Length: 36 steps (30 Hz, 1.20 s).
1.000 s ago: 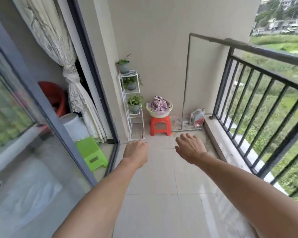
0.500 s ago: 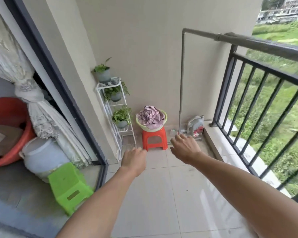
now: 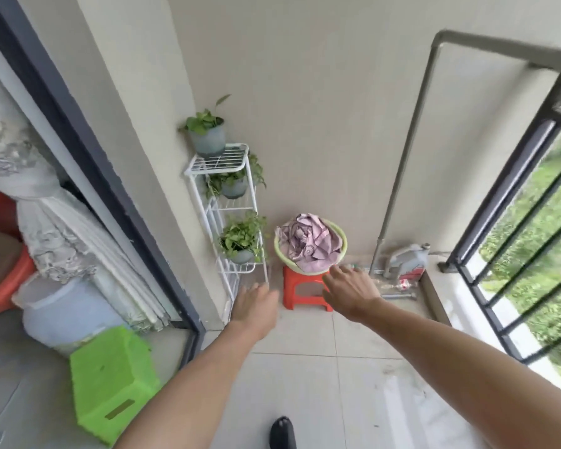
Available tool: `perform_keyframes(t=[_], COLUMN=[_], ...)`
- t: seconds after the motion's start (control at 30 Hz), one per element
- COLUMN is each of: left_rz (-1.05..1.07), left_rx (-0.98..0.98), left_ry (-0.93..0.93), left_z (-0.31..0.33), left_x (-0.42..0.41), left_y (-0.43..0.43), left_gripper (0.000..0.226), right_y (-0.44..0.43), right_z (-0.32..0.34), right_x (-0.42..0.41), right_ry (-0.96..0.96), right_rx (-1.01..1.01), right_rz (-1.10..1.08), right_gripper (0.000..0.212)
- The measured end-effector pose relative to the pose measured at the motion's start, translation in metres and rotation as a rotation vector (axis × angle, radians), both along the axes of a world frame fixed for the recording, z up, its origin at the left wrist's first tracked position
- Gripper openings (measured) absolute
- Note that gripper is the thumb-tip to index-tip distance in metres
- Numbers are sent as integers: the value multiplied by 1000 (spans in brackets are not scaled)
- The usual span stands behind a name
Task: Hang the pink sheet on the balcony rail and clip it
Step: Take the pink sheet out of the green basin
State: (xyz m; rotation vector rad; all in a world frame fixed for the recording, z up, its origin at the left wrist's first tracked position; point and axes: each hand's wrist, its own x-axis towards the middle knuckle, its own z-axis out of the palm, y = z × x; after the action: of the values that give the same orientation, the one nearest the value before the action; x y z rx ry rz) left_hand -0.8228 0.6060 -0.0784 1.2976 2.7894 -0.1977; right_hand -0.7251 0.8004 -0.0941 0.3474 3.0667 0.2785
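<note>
The pink sheet (image 3: 308, 243) lies crumpled in a pale green basin (image 3: 341, 235) on a small red stool (image 3: 305, 291) against the far wall. My right hand (image 3: 348, 291) is stretched out in front of the stool, fingers apart, just below the basin's rim and holding nothing. My left hand (image 3: 256, 307) is lower and to the left, near the foot of the plant rack, blurred, fingers loosely spread and empty. The dark balcony rail (image 3: 512, 176) runs along the right side. No clips are visible.
A white wire rack (image 3: 222, 202) with three potted plants stands left of the stool. A grey pipe (image 3: 402, 170) and a grey jug (image 3: 408, 259) are right of it. At left, a sliding door frame (image 3: 110, 176), curtain, white bucket (image 3: 65, 314) and green stool (image 3: 110, 384).
I have moved forward along the balcony. The stool and basin are much nearer, and both hands have come close to them, the right one almost at the basin.
</note>
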Motion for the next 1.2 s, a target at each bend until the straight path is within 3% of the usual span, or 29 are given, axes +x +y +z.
perform_keyframes(t=[0.47, 0.8, 1.0, 1.2], left_rz=[-124, -87, 25, 62], left_rx=[13, -73, -86, -126], left_ry=[-90, -206, -364, -413], left_z=[-27, -98, -139, -219], left_x=[-239, -366, -421, -484], left_y=[182, 321, 373, 419], left_gripper=[25, 23, 16, 18], right_y=[174, 327, 382, 422], right_z=[-18, -114, -163, -232], right_x=[-192, -325, -387, -431], right_ry=[7, -145, -236, -260], right_rx=[-155, -297, -376, -449], right_rz=[-209, -265, -289, -369], right_gripper=[31, 38, 39, 33])
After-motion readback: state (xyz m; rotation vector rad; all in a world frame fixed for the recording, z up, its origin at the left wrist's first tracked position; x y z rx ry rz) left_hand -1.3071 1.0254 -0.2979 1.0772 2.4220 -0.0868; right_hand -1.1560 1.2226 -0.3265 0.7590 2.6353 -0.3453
